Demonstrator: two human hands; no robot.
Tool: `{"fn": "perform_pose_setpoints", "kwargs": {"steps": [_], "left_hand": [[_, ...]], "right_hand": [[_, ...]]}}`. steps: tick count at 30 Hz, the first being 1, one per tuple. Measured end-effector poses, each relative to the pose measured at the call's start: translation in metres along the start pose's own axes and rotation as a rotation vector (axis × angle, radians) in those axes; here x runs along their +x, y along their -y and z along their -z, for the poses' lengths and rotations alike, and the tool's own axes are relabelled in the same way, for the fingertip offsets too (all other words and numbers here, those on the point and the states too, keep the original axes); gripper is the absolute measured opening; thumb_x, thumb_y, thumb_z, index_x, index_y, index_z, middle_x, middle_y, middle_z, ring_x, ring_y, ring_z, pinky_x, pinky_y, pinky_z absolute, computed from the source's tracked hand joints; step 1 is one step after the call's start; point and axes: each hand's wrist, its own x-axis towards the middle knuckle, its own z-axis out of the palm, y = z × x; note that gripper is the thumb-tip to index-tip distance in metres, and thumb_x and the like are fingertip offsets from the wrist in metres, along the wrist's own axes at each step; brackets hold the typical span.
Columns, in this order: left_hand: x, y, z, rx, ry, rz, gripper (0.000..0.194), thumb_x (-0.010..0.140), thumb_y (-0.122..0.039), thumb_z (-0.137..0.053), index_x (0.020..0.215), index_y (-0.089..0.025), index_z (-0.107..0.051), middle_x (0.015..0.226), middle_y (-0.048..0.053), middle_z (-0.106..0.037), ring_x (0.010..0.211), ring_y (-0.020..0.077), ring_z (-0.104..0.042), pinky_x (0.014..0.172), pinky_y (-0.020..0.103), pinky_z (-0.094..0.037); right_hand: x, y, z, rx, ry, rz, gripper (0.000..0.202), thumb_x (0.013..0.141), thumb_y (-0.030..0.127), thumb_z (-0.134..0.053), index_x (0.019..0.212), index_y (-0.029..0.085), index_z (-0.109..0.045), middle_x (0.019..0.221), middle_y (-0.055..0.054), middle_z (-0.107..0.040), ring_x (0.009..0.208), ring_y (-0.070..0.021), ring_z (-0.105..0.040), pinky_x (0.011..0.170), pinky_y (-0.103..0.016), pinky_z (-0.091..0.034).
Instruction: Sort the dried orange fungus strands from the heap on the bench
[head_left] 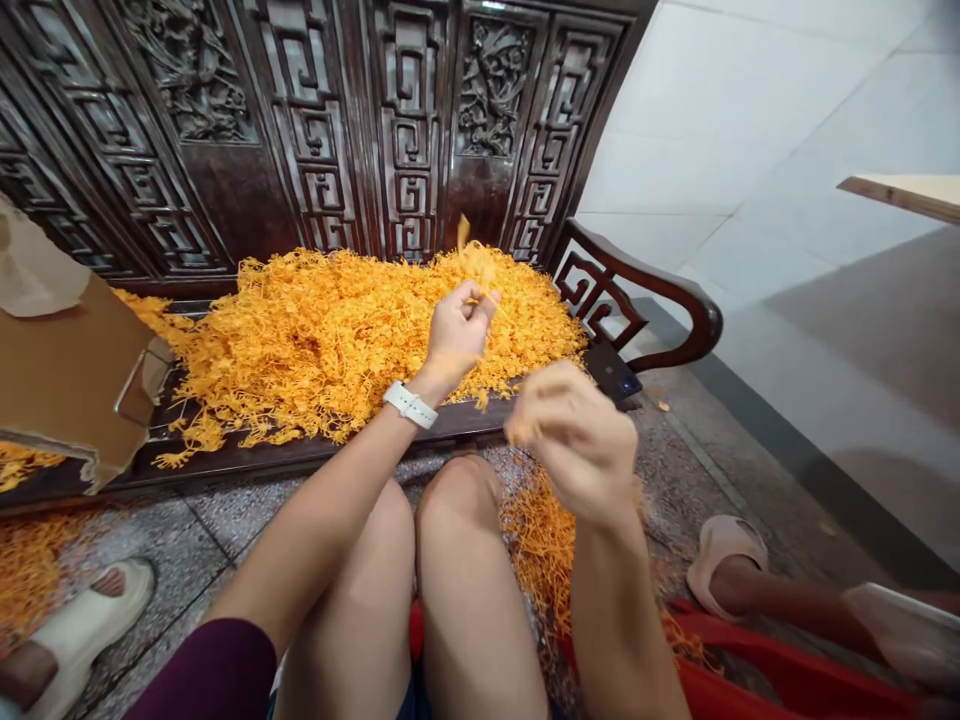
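Observation:
My left hand (459,325), with a white watch band (410,404) at the wrist, is raised in front of a large heap of orange stringy pieces (322,320). Its thumb and fingers pinch a blurred orange stringy piece (480,262) that sticks up above them. Lower and to the right is my right hand (581,430), apart from the left and smeared by motion. Its fingers are curled together; whether anything is between the fingertips I cannot make out. The heap lies on the seat of a dark carved wooden bench (240,450).
A cardboard box (67,370) stands on the bench at left. A dark phone (611,370) lies by the bench's curved armrest (697,325). Orange strands (544,530) cover parts of the floor. Other people's feet in slippers show at left and right, near a red object (795,665).

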Motion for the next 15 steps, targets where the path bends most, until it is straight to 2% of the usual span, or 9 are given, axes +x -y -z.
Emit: {"fn": "perform_pose_setpoints", "kwargs": {"steps": [3, 5, 6, 7, 8, 9, 11, 13, 15], "left_hand": [[0.011, 0.003, 0.012, -0.005, -0.222, 0.058, 0.033, 0.098, -0.018, -0.063, 0.07, -0.021, -0.045, 0.059, -0.005, -0.042, 0.049, 0.0072, -0.036, 0.047, 0.021, -0.024], [0.015, 0.0, 0.022, -0.063, -0.267, 0.135, 0.033, 0.099, -0.026, -0.064, 0.073, -0.022, -0.045, 0.062, -0.004, -0.045, 0.048, 0.0072, -0.038, 0.046, 0.021, -0.024], [0.015, -0.003, 0.026, -0.105, -0.26, 0.174, 0.032, 0.099, -0.03, -0.066, 0.075, -0.022, -0.047, 0.064, -0.003, -0.048, 0.049, 0.0074, -0.042, 0.046, 0.021, -0.026], [0.014, -0.006, 0.028, -0.151, -0.246, 0.208, 0.03, 0.098, -0.033, -0.067, 0.077, -0.022, -0.049, 0.068, -0.002, -0.052, 0.051, 0.0076, -0.046, 0.047, 0.021, -0.03], [0.012, -0.009, 0.029, -0.193, -0.233, 0.24, 0.027, 0.098, -0.034, -0.067, 0.079, -0.022, -0.052, 0.072, -0.001, -0.056, 0.053, 0.0078, -0.05, 0.048, 0.021, -0.034], [0.01, -0.012, 0.028, -0.222, -0.223, 0.266, 0.024, 0.097, -0.033, -0.068, 0.081, -0.022, -0.055, 0.077, 0.0, -0.058, 0.055, 0.0078, -0.054, 0.05, 0.022, -0.037], [0.005, -0.015, 0.025, -0.228, -0.215, 0.29, 0.019, 0.096, -0.031, -0.07, 0.082, -0.021, -0.061, 0.083, 0.001, -0.061, 0.058, 0.0079, -0.056, 0.053, 0.023, -0.041], [0.0, -0.015, 0.02, -0.174, -0.202, 0.276, 0.018, 0.096, -0.028, -0.071, 0.081, -0.02, -0.065, 0.083, 0.002, -0.061, 0.061, 0.0078, -0.055, 0.055, 0.023, -0.041], [-0.005, -0.013, 0.015, -0.103, -0.147, 0.23, 0.022, 0.095, -0.025, -0.072, 0.075, -0.019, -0.066, 0.08, 0.002, -0.063, 0.064, 0.0076, -0.054, 0.059, 0.022, -0.042]], "right_hand": [[-0.017, 0.031, 0.003, 0.399, 0.407, 0.054, 0.024, 0.1, 0.032, -0.063, 0.08, 0.026, -0.074, 0.077, -0.004, -0.07, 0.075, -0.0194, -0.066, 0.077, -0.038, -0.054], [-0.015, 0.028, 0.009, 0.603, 0.829, 0.048, 0.027, 0.102, 0.034, -0.058, 0.083, 0.026, -0.075, 0.079, -0.006, -0.073, 0.074, -0.0177, -0.069, 0.074, -0.033, -0.055], [-0.01, 0.019, 0.012, 0.683, 0.876, -0.012, 0.028, 0.101, 0.037, -0.06, 0.081, 0.026, -0.076, 0.076, -0.006, -0.071, 0.07, -0.0168, -0.068, 0.069, -0.031, -0.055], [-0.003, 0.006, 0.014, 0.746, 0.776, -0.111, 0.027, 0.098, 0.041, -0.063, 0.079, 0.027, -0.075, 0.072, -0.005, -0.069, 0.065, -0.016, -0.065, 0.063, -0.03, -0.054], [0.004, -0.01, 0.016, 0.782, 0.551, -0.239, 0.027, 0.096, 0.046, -0.066, 0.078, 0.028, -0.074, 0.069, -0.004, -0.065, 0.061, -0.0154, -0.061, 0.059, -0.029, -0.053], [0.012, -0.028, 0.017, 0.795, 0.202, -0.381, 0.027, 0.092, 0.049, -0.069, 0.076, 0.028, -0.073, 0.066, -0.002, -0.059, 0.057, -0.0147, -0.056, 0.053, -0.028, -0.05], [0.023, -0.058, 0.019, 0.755, -0.188, -0.579, 0.027, 0.094, 0.049, -0.062, 0.082, 0.025, -0.071, 0.071, -0.002, -0.056, 0.06, -0.0145, -0.052, 0.053, -0.028, -0.05], [0.027, -0.075, 0.019, 0.672, -0.427, -0.701, 0.025, 0.093, 0.044, -0.058, 0.087, 0.023, -0.069, 0.077, -0.003, -0.056, 0.063, -0.0142, -0.052, 0.055, -0.027, -0.05], [0.022, -0.077, 0.015, 0.518, -0.583, -0.695, 0.021, 0.09, 0.04, -0.06, 0.085, 0.022, -0.068, 0.078, -0.003, -0.056, 0.064, -0.0135, -0.052, 0.055, -0.027, -0.048]]}}
